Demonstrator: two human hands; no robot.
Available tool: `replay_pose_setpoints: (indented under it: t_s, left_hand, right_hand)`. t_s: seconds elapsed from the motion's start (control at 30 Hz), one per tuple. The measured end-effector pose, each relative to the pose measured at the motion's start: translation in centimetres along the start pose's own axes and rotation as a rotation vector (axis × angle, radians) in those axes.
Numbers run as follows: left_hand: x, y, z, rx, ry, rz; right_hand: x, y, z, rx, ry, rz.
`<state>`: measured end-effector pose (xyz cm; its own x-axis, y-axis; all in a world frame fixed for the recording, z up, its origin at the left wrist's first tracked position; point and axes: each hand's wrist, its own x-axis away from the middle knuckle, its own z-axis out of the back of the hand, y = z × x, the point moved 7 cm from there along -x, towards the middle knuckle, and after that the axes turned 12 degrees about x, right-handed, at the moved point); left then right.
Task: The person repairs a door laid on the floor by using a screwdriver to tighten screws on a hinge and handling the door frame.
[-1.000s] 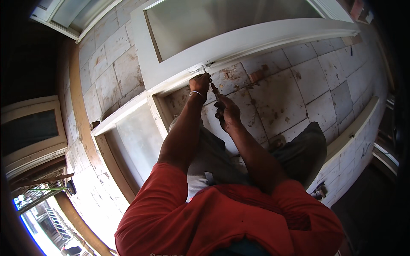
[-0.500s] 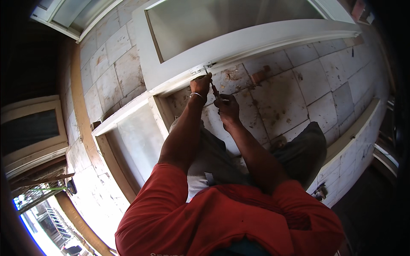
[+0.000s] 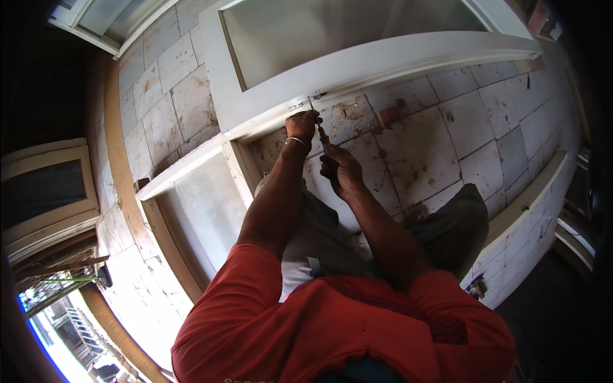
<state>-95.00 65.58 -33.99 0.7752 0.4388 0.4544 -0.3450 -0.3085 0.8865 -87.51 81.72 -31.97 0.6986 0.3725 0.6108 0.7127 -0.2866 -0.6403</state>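
My right hand (image 3: pixel 343 171) is closed around the lower end of a screwdriver (image 3: pixel 324 136) with a dark reddish handle. Its thin metal shaft points up to the edge of a white window frame (image 3: pixel 268 116), where the tip meets a small metal hinge (image 3: pixel 297 104). Close to the hinge, my left hand (image 3: pixel 302 126) is pinched at the screwdriver's shaft, a light band round its wrist. Whether a screw sits under the tip is too small to tell. The frame holds frosted glass panes (image 3: pixel 345 38).
A second glazed frame (image 3: pixel 171 220) adjoins at the left. Stained pale tiles (image 3: pixel 421 147) cover the floor, with a reddish-brown block (image 3: pixel 388 115) lying near the hinge. On the right runs a long pale ledge (image 3: pixel 527 198). Another framed pane (image 3: pixel 48 185) stands far left.
My right hand has turned on the screwdriver's handle, so more of its lit side shows. The left hand stays by the hinge, and the frame has not moved.
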Motion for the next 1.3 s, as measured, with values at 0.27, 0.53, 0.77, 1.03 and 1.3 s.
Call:
replay_pose_setpoints:
  t_s: [0.27, 0.53, 0.77, 1.03, 1.3]
  left_hand:
    - [0.8, 0.0, 0.2, -0.060, 0.073, 0.077]
    - [-0.4, -0.5, -0.2, -0.145, -0.038, -0.143]
    - [1.3, 0.1, -0.7, 0.090, 0.133, 0.070]
    - [1.1, 0.8, -0.7, 0.024, 0.100, 0.061]
    - [-0.7, -0.1, -0.6, -0.349, -0.036, -0.200]
  right_hand:
    - [-0.1, -1.4, 1.0, 0.694, 0.387, 0.407]
    - [0.3, -0.1, 1.3, 0.056, 0.023, -0.221]
    - [-0.1, -0.2, -0.3, -0.006, 0.000, -0.014]
    - [-1.1, 0.5, 0.9, -0.212, 0.008, -0.074]
    - [1.2, -5.4, 0.4, 0.986, 0.422, 0.729]
